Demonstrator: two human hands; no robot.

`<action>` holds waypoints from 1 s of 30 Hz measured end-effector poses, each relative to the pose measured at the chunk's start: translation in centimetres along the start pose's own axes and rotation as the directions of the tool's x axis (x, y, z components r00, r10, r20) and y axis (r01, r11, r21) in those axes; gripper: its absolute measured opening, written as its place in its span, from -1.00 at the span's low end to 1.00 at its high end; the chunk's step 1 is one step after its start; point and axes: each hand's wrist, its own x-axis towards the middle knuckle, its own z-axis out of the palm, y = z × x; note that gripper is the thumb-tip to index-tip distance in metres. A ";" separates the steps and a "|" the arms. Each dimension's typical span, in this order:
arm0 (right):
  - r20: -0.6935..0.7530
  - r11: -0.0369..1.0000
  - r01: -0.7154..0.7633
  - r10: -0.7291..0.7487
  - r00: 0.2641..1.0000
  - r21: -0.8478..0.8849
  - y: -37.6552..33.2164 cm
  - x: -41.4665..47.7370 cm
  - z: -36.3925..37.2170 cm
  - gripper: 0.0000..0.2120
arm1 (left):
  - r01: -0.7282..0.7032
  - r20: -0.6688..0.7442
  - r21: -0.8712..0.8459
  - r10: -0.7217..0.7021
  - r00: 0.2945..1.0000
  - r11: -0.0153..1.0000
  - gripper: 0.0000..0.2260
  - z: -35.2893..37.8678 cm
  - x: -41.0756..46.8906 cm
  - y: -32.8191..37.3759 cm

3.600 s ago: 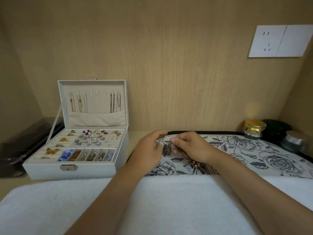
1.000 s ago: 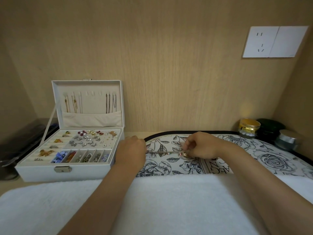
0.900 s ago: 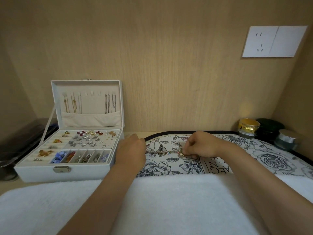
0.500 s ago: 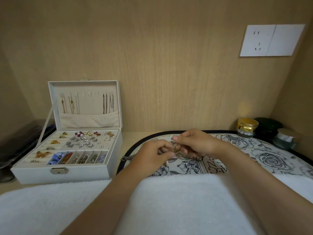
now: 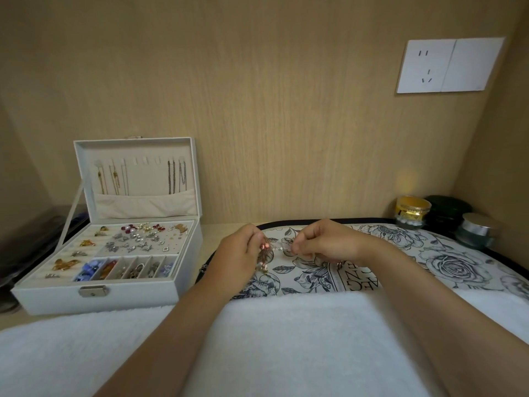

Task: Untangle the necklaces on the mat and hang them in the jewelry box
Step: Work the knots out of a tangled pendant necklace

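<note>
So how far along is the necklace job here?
Done: several chains hang in the jewelry box lid. In hand: the left hand and right hand both pinch a tangled necklace over the mat. Left: free it and hang it on the bare middle hooks; more may lie hidden beneath the hands.

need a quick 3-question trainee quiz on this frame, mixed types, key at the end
1. True or false: the box is shut.
2. Pick one: the free hooks in its lid are A) at the left, B) in the middle, C) at the right.
3. Short answer: what do the left hand and right hand pinch between them, and over what?

Key
1. False: the lid stands open.
2. B: chains hang on the hooks at both ends.
3. The tangled necklaces, over the mat.
</note>
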 end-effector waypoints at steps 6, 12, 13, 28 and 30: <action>-0.039 1.000 0.006 -0.007 0.999 -0.027 0.5 0.4 0.4 -0.83 | 0.248 0.003 -0.466 -0.279 0.960 0.849 -0.65 -0.2 0.9 0.9; -0.130 0.991 -0.054 0.037 0.991 -0.126 0.5 0.8 0.8 -0.72 | 0.271 0.131 -0.778 -0.275 0.952 0.567 -0.70 -0.4 1.1 0.7; -0.163 0.987 -0.064 0.040 0.986 -0.145 0.6 0.9 0.8 -0.69 | 0.268 0.125 -0.749 -0.267 0.956 0.606 -0.72 -0.6 1.1 0.5; -0.229 0.847 0.056 -0.206 0.951 -0.529 0.0 1.0 2.7 -0.85 | 0.211 0.144 -0.545 -0.157 0.977 0.811 -0.81 -0.3 0.1 1.3; -0.107 0.976 0.153 -0.171 0.979 -0.157 -1.0 0.8 4.0 -0.72 | 0.212 0.174 -0.599 -0.133 0.976 0.772 -0.81 -0.3 0.1 1.4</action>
